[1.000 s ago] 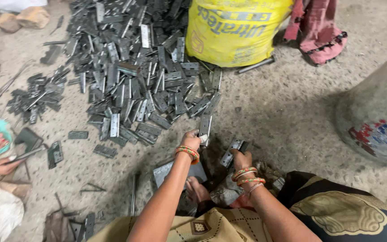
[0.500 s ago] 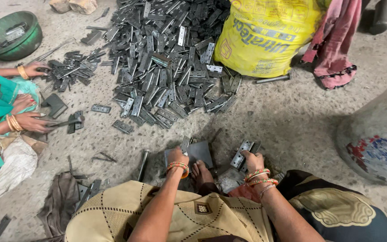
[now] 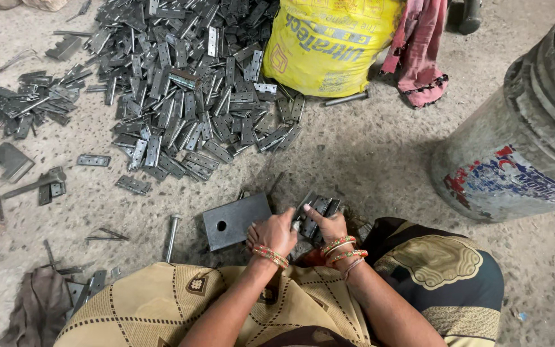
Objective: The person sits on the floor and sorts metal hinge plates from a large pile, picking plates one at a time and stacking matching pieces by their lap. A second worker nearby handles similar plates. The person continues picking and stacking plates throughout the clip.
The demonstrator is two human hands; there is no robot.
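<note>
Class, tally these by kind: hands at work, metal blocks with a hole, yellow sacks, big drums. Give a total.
Hands: 2, the left hand and the right hand
Metal block with a hole: 1
Yellow sack: 1
Big drum: 1
Total: 5

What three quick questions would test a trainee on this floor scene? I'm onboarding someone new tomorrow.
1. True or false: the metal block with a round hole lies flat on the floor beside the left hand.
2. Which thing stands at the far edge of the big pile of metal hinge plates? A) a wooden crate B) a yellow sack C) a blue bin
3. Fill in: the right hand rests on a small bunch of grey metal ____.

Key: 1 true; 2 B; 3 plates.
</note>
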